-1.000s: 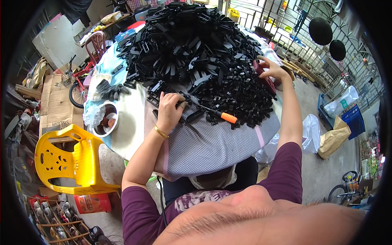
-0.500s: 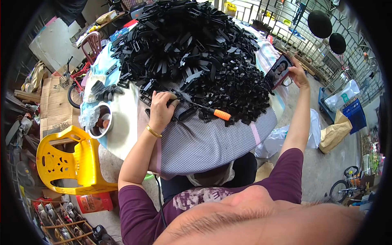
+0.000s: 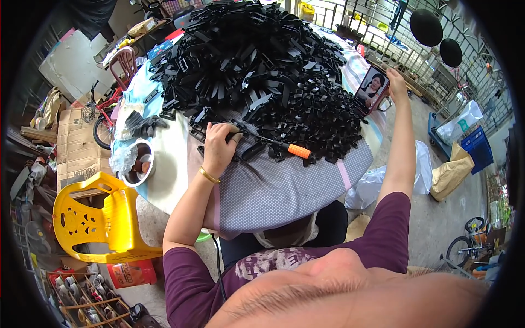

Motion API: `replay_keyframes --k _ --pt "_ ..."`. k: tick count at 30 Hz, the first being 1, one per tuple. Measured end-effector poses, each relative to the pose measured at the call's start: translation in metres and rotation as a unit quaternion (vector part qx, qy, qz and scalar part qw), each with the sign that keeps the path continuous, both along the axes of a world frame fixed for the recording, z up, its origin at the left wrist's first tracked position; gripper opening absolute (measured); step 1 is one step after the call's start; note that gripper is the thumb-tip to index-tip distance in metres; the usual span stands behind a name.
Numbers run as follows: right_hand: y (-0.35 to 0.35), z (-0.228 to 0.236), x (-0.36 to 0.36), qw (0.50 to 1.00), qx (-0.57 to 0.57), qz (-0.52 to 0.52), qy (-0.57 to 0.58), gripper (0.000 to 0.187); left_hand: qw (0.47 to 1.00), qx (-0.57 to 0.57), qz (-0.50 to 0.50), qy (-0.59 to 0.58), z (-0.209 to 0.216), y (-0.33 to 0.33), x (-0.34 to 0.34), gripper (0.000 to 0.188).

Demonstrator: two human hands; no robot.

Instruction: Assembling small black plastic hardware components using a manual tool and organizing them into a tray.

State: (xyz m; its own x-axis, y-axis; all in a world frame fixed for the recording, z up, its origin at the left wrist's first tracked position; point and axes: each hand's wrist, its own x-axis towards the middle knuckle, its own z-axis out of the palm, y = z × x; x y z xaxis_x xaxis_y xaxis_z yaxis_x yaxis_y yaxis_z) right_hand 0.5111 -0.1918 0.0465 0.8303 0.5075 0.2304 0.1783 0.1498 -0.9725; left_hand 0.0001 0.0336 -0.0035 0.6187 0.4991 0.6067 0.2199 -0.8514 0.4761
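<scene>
My right hand (image 3: 397,86) is closed around a smartphone (image 3: 373,91), held up past the table's right side with its lit screen showing a person. My left hand (image 3: 220,143) lies at the near edge of the pile, fingers bent over black plastic parts; what they grip, if anything, is hidden under them. To its right, a screwdriver (image 3: 299,151) with an orange handle lies with its shaft toward my left hand. A big heap of long black plastic parts (image 3: 229,60) covers the far half of the table, and smaller black clips (image 3: 317,123) spread on its near right.
The round table carries a dotted grey cloth (image 3: 268,191). At its left are a white bucket (image 3: 146,174) and dark gloves (image 3: 143,124). A yellow plastic chair (image 3: 117,218) stands left, white plastic bags (image 3: 418,169) and a brown paper sack (image 3: 451,172) on the floor right.
The smartphone has turned so its screen faces me more fully, and my right hand has shifted with it. My left hand stays over the black parts. The whole view has shifted slightly.
</scene>
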Motion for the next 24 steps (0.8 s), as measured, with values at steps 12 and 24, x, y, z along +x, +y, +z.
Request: replay_keyframes --k 12,24 --pt "-0.011 -0.004 0.003 0.996 0.013 0.040 -0.085 0.031 1.000 -0.003 -0.009 0.000 0.005 0.001 0.000 0.010" --pt "-0.021 -0.010 0.022 0.999 0.005 -0.037 -0.005 0.030 1.000 -0.008 -0.001 -0.003 0.002 0.000 -0.001 0.013"
